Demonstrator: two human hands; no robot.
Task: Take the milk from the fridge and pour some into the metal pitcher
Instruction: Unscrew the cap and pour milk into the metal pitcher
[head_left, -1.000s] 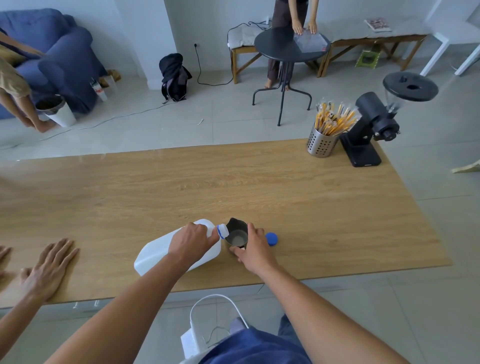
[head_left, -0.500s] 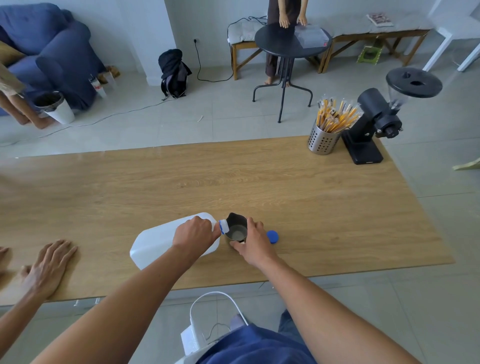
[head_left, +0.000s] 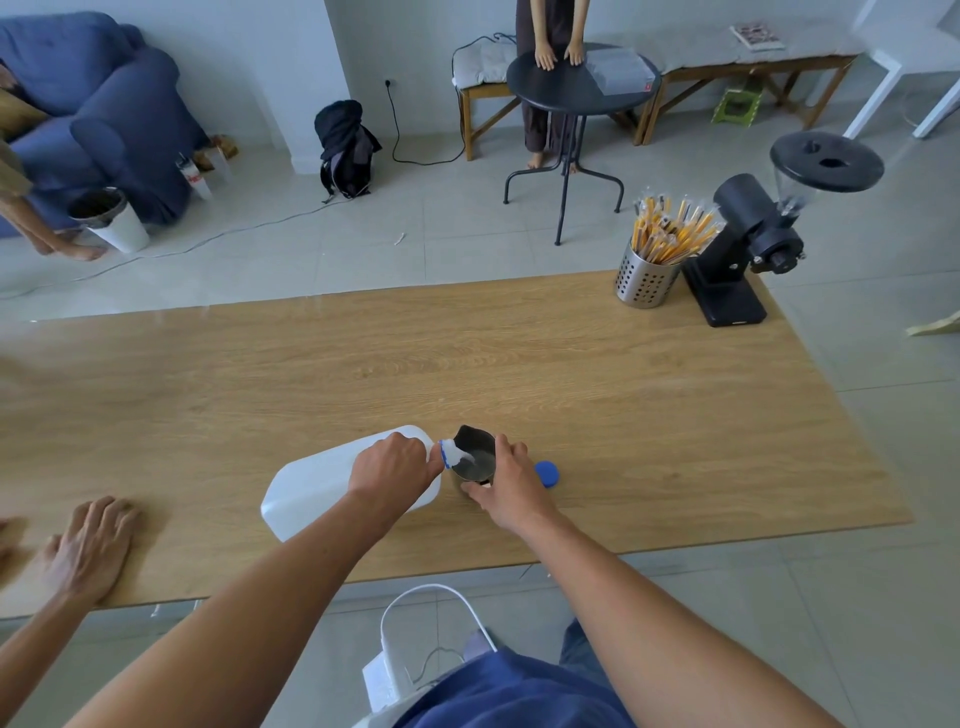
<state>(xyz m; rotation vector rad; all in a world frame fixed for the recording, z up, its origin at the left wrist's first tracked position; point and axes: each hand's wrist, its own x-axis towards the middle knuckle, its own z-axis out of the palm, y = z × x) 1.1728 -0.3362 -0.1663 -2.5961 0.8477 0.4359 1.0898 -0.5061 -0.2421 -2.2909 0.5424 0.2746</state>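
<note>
Milk jug tipped on its side over wooden table, our left hand wrapped around its neck end, fingers closed on it. Spout at rim of metal pitcher, milk running in. Pitcher upright just right of jug; our right hand grips its near side. Blue cap just right of pitcher, on table. Another person's hand flat, well left of jug.

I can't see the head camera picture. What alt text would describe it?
A left hand tips a white milk jug, pouring milk into a small metal pitcher steadied by the right hand on a wooden table. A blue cap lies beside the pitcher.
</note>
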